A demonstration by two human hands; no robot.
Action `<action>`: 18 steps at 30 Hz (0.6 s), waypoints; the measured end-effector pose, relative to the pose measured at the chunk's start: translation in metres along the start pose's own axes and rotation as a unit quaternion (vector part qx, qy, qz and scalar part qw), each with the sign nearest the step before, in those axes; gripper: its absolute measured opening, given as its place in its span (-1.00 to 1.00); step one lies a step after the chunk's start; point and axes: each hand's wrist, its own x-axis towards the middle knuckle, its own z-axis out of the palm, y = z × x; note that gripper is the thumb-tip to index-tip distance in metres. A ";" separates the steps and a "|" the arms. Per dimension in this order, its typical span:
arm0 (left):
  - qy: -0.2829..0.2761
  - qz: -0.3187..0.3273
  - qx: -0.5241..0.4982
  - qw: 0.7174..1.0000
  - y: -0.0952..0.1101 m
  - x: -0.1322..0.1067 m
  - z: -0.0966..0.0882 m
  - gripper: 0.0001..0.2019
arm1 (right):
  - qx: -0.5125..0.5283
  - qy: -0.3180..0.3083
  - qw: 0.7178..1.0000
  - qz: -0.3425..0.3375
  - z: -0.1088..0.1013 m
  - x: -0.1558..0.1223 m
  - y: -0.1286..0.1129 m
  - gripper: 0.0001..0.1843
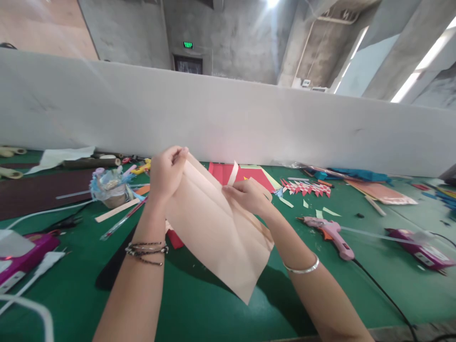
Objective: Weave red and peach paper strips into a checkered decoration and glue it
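Note:
A large sheet of pale peach paper (217,237) hangs tilted above the green table, creased in places. My left hand (169,173) is closed on its upper left corner. Along the upper edge, my right hand (247,194) pinches the same sheet, and a narrow pale strip (233,173) sticks up by its fingertips. It is unclear whether that strip belongs to the sheet. Behind the sheet lie red papers (261,178), partly covered. To the right, a pink hot glue gun (331,232) rests on the table with a glue stick near it.
Red-and-white woven paper (306,187) and small paper scraps (318,213) lie right of centre. A decorated jar (112,187) stands at left. Purple power strips sit at both sides, the right one (420,249) near the glue gun. A white partition (221,114) closes the back.

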 end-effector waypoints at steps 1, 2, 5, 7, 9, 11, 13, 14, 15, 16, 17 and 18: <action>0.001 0.000 -0.001 1.000 0.000 0.000 0.000 -0.75 | -0.002 0.002 1.000 0.005 -0.002 0.000 0.000 -0.55; 0.002 0.001 -0.002 1.000 -0.001 0.000 -0.001 -0.75 | -0.007 0.007 1.000 0.012 -0.003 0.000 0.000 -0.55; 0.006 0.005 -0.001 1.000 -0.001 0.001 -0.002 -0.75 | -0.015 0.019 0.999 0.038 -0.007 0.003 0.006 -0.56; 0.016 0.004 0.003 1.000 0.000 0.001 -0.003 -0.75 | 0.002 0.015 0.999 0.037 -0.008 0.006 0.014 -0.56; 0.026 -0.001 0.004 1.000 0.001 0.001 -0.004 -0.75 | 0.033 0.012 0.999 0.027 -0.009 0.009 0.020 -0.55; 0.031 -0.004 0.007 1.000 0.001 0.000 -0.005 -0.76 | 0.048 0.010 0.999 0.022 -0.009 0.009 0.021 -0.52; 0.033 -0.005 0.008 0.999 0.001 0.000 -0.005 -0.76 | 0.022 0.001 1.000 0.017 -0.009 0.006 0.016 -0.50; 0.034 -0.006 0.008 0.999 0.000 0.000 -0.005 -0.76 | 0.000 -0.010 1.000 0.010 -0.009 0.004 0.012 -0.49; 0.035 -0.007 0.007 0.999 0.000 0.001 -0.005 -0.76 | -0.021 -0.016 1.000 0.001 -0.008 0.001 0.008 -0.51; 0.036 -0.008 0.007 0.999 -0.001 0.001 -0.004 -0.76 | -0.036 -0.019 0.999 -0.007 -0.007 -0.001 0.005 -0.54; 0.037 -0.009 0.007 0.999 -0.001 0.001 -0.004 -0.76 | -0.047 -0.020 0.999 -0.012 -0.006 -0.003 0.002 -0.57; 0.037 -0.009 0.008 0.999 -0.002 0.001 -0.003 -0.76 | -0.057 -0.018 0.998 -0.014 -0.006 -0.004 -0.001 -0.58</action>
